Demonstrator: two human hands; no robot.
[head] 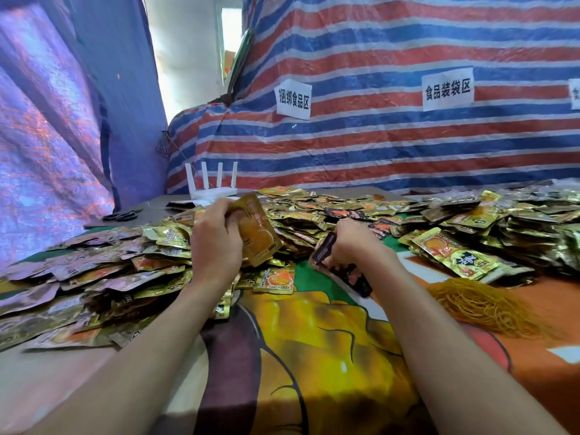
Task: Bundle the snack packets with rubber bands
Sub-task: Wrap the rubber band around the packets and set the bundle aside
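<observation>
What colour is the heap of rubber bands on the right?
The heap of thin rubber bands is orange-yellow (head view).

Glossy foil snack packets (woven-plastic tarp behind).

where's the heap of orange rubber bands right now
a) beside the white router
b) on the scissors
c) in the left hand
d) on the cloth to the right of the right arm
D: the loose heap of thin orange rubber bands lies on the printed tablecloth, right of the right forearm. The left hand grips a gold foil snack packet, and the right hand grips dark snack packets.
</observation>
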